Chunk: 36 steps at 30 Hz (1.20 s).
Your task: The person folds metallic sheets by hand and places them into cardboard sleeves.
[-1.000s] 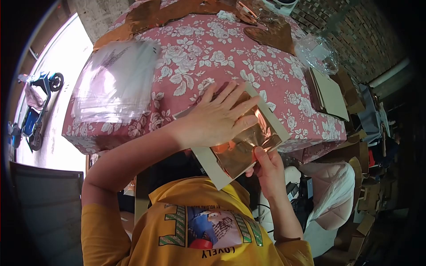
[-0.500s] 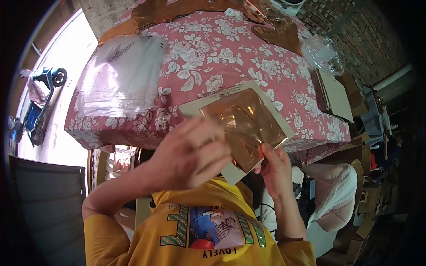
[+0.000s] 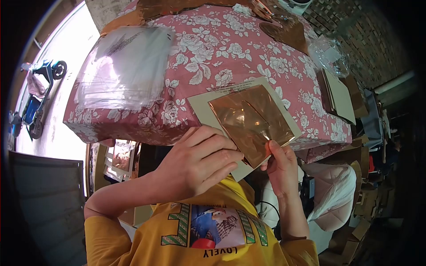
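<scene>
A cream card [image 3: 280, 106] with small print along its far edge is tilted over the table's near edge. On it lies a shiny copper-coloured sheet [image 3: 253, 119], creased and reflective. My right hand [image 3: 282, 164] pinches the card's near right edge, thumb pressed on the copper sheet and fingers underneath. Over the card's lower left edge are the curled fingers of my left hand [image 3: 199, 159], their tips at the copper sheet's border. The left thumb is hidden.
A pink flowered cloth covers the table [image 3: 195, 66]. Clear plastic sleeves [image 3: 124, 66] are piled at left, brown sheets [image 3: 177, 11] lie along the far side, and stacked cards [image 3: 339, 95] sit at right. A padded seat [image 3: 335, 190] and cardboard boxes [image 3: 355, 239] stand at lower right.
My left hand, blurred in motion over the card before, now rests a little lower at its left edge. The view has shifted slightly; my right hand keeps its pinch.
</scene>
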Tool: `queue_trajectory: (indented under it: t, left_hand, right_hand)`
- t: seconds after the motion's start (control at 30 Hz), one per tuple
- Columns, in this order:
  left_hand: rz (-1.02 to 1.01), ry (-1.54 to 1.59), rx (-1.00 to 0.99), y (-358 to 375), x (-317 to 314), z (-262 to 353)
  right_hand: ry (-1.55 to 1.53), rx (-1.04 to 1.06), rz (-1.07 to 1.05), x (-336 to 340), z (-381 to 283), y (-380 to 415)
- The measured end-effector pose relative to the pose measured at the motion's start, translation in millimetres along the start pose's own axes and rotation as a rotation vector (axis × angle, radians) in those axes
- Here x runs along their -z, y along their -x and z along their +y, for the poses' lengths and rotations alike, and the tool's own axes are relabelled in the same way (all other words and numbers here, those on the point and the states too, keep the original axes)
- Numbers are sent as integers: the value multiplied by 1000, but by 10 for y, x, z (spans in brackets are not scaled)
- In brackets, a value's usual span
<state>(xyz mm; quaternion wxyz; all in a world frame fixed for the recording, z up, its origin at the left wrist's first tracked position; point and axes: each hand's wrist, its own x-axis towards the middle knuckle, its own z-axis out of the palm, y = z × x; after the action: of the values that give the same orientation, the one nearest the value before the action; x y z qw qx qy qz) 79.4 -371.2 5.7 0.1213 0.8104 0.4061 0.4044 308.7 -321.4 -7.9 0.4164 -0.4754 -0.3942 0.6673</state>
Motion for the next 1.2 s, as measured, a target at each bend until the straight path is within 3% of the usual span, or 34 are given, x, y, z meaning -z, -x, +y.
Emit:
queue_trajectory:
  t: [0.53,0.8,1.2]
  left_hand:
    - [65,-61,29,109,-97,107]
    - [69,-183,-72,190,-164,52]
    - [73,-150,-13,156,-178,101]
  right_hand:
    - [-28,-16,8,-19,22,10]
    - [-5,-5,9,-53,-10,24]
    - [5,-4,-33,16,41,-9]
